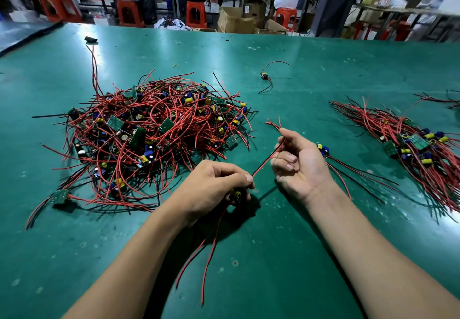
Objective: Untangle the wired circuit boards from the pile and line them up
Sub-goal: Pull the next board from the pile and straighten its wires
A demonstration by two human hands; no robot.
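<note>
— Green mat [311, 69] runs from the near edge to the far one, with red stools [196, 15] and cartons [235, 21] on the floor past it. Where's the tangled pile [149, 129]?

— Left of centre, red and black leads spilling out all round it. One stray board [60, 196] lies at its near-left fringe.

— And the hands?

— Both just right of the pile's near side, above bare mat. The left hand [214, 184] is curled round a small board [235, 195] with a yellow capacitor; its leads hang down toward the near edge. A red wire [263, 165] runs taut from that fist up to the right hand [298, 164], which is palm up, fingers bent, pinching the wire near its tip. A second board [323, 149] shows behind that hand, though how it is held I cannot tell.

— Sorted ones?

— The lined-up row [410, 144] sits well right of the pile, reaching the picture's right edge.

— Free space?

— A wide bare strip between pile and row, and more beyond the pile, broken only by a lone board [264, 76] and a rubber band [176, 66].
</note>
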